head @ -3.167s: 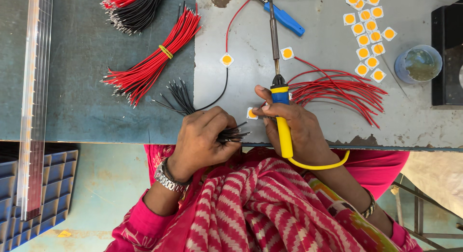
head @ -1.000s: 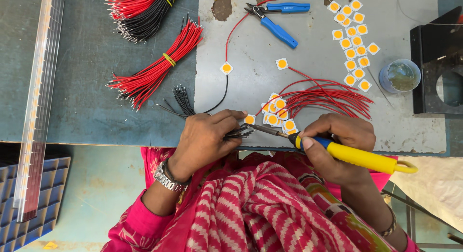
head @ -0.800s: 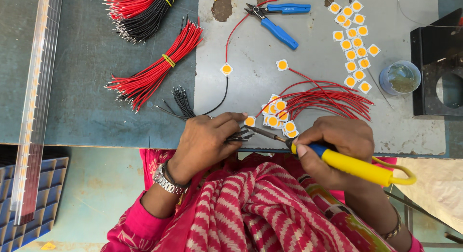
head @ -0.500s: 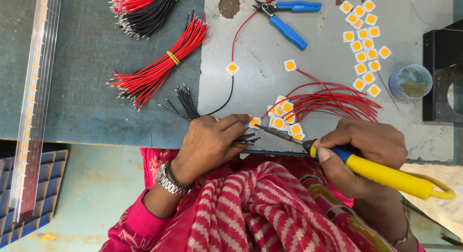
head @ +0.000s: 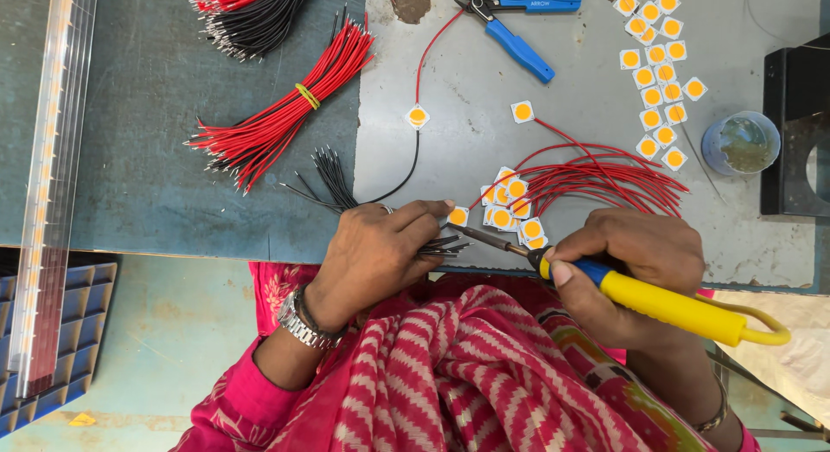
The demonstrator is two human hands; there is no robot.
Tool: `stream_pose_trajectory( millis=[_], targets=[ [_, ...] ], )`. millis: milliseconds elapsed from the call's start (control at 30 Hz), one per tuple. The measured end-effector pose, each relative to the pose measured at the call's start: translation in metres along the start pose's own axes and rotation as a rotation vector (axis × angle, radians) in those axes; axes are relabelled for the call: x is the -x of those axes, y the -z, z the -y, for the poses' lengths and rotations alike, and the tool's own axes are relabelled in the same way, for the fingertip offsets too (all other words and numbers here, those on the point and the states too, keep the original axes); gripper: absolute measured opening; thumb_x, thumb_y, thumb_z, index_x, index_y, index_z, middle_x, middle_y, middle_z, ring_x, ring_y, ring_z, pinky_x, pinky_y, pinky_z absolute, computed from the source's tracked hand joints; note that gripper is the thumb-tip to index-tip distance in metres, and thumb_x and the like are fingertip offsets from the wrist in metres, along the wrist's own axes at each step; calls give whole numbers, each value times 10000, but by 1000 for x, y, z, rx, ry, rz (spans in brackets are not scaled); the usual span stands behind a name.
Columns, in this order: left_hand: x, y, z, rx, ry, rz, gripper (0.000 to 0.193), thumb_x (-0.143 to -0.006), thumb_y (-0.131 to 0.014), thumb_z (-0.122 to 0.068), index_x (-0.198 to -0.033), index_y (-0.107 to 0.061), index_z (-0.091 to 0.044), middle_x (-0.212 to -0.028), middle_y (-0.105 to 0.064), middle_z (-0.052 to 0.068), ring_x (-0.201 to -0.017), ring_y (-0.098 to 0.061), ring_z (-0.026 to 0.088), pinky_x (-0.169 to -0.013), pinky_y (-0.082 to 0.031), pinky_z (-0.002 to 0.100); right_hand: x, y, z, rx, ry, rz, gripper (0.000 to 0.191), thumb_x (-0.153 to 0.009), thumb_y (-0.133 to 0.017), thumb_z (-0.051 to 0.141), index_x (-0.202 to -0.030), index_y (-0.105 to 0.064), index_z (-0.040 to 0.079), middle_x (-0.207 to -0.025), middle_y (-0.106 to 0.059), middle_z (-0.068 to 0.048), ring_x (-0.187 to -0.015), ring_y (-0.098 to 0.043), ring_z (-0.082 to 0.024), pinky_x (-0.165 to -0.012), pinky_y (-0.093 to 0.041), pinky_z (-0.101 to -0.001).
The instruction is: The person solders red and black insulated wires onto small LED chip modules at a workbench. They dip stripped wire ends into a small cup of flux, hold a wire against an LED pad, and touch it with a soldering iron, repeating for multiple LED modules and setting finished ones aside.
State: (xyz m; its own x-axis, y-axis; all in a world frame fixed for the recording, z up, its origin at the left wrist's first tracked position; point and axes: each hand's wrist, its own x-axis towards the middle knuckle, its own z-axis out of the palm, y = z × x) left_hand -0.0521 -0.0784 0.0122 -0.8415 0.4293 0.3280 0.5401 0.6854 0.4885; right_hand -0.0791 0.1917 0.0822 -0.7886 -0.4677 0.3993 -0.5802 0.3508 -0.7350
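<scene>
1. Nearest the camera: red-and-white striped cloth (head: 484, 374) over the person's lap, just below the bench (head: 156, 158) edge
2. Left hand (head: 376, 253) w/ a metal wristwatch (head: 301, 320) rests at the bench edge, fingers curled shut on a bunch of short black wires (head: 333, 179); stripped ends stick out to the right of the fingers, other ends fan out up-left. Index fingertip presses a small square LED chip (head: 457, 216)
3. Right hand (head: 627, 262) is closed round the soldering iron (head: 657, 301) – yellow handle, blue collar, yellow cord looping off to the right. Its thin metal tip points left and ends just beside the pressed chip, betw. the two hands
4. Just beyond the tip: cluster of chips w/ red wires (head: 596, 175) already attached, wires spreading right
5. Mid bench: two single chips (head: 418, 116), one carrying a red and a black lead
6. Left of them: bundle of red wires (head: 285, 115) tied w/ a yellow band
7. Far edge: red/black wire bundle (head: 251, 11), blue-handled pliers (head: 514, 24), loose group of bare chips (head: 657, 71), small round tub (head: 740, 142) beside a black box (head: 795, 132)
8. Far left: long clear strip (head: 47, 175) running along the bench, blue crate (head: 60, 331) below it
</scene>
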Motion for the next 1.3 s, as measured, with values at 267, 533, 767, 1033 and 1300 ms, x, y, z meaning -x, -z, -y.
stream_pose_trajectory(
  millis=[267, 533, 767, 1033, 1300],
  targets=[
    [-1, 1, -1, -3, 7, 4, 389, -717, -843, -246, -1018, -661, -80, -1225, -716, -4, -675, -669, 255, -616, -530, 400, 6, 5, -1, 17, -37, -20, 79, -807, -724, 77, -826, -665, 29, -713, -677, -54, -507, -597, -95, -485, -410, -224],
    [0, -4, 1, 4, 12, -3, 424, -712, -840, -258, -1048, -662, -72, -1218, -706, 4, -693, -673, 263, -634, -533, 403, 22, 18, -8, -63, -127, -257, 248, -976, -792, 189, -1022, -670, -21, -856, -677, -88, -686, -653, -106, -653, -505, -208],
    [11, -8, 4, 158, 101, -407, 205, -848, -796, -88, -973, -633, -84, -1215, -703, 33, -765, -684, 190, -714, -548, 333, 16, 8, -40, -226, 77, -474, 418, -1099, -802, 237, -1388, -609, 5, -1087, -669, -139, -878, -724, -188, -766, -650, -324],
    [4, -21, 5, 126, 369, -643, 238, -894, -756, 44, -1118, -697, -12, -1250, -627, 118, -888, -698, 237, -755, -561, 340, -2, -7, -74, -282, -46, -455, 282, -1231, -621, 177, -1427, -471, 42, -1221, -615, -155, -1132, -716, -261, -893, -613, -411],
    [-6, -10, 11, 350, 288, -444, 199, -901, -755, -7, -1083, -688, 41, -1342, -583, 159, -864, -699, 210, -762, -570, 327, -34, -40, -69, 160, -202, -10, 430, -1010, -549, -55, -1386, -396, 84, -1569, -536, -147, -1256, -699, -259, -884, -603, -356]
  ],
)
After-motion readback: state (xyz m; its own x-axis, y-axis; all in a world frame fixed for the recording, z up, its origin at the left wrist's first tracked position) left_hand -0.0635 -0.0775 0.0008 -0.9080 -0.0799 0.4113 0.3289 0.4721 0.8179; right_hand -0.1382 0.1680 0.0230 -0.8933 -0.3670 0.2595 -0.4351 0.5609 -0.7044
